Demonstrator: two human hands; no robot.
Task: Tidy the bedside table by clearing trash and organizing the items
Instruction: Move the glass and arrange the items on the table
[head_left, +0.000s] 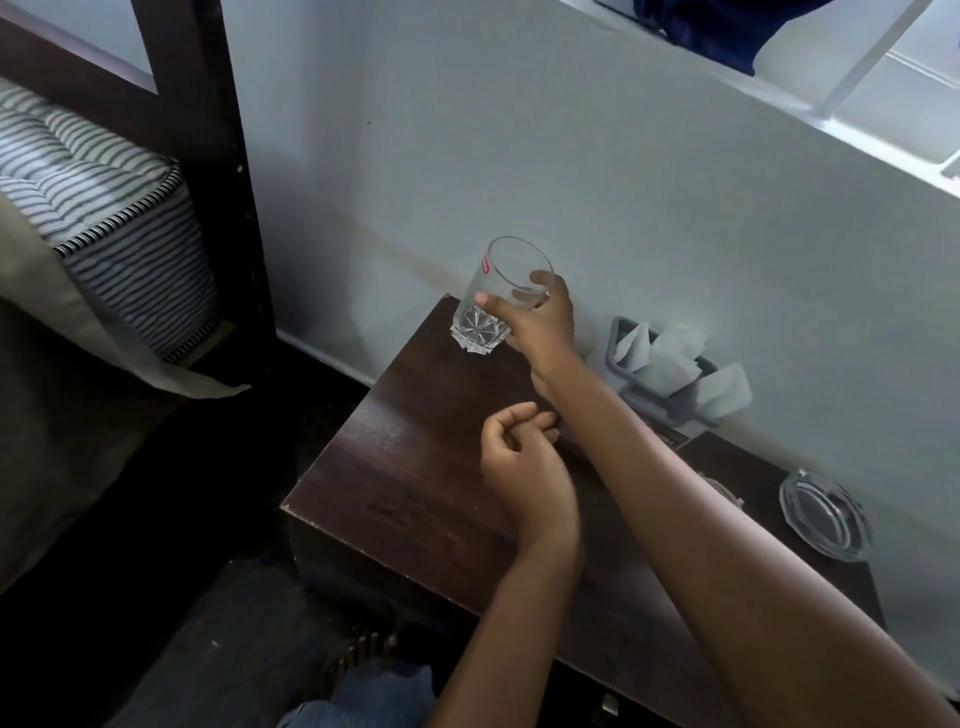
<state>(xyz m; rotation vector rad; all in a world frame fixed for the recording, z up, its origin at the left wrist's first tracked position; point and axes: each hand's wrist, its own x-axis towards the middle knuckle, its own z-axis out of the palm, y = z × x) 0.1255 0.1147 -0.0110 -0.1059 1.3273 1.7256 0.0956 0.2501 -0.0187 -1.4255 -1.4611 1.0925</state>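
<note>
A clear drinking glass (491, 296) with a cut base and a small red label stands at the far left corner of the dark wooden bedside table (405, 467). My right hand (540, 322) grips it, thumb on the near side and fingers behind. The glass looks empty, and whether its base touches the wood I cannot tell. My left hand (519, 457) hovers over the middle of the table with its fingers loosely curled and nothing in it.
A grey holder (623, 364) with white paper napkins (670, 358) stands against the wall behind my right arm. A clear glass ashtray (826, 514) lies at the table's right end. A striped mattress (104, 208) and dark bedpost (208, 156) are at left.
</note>
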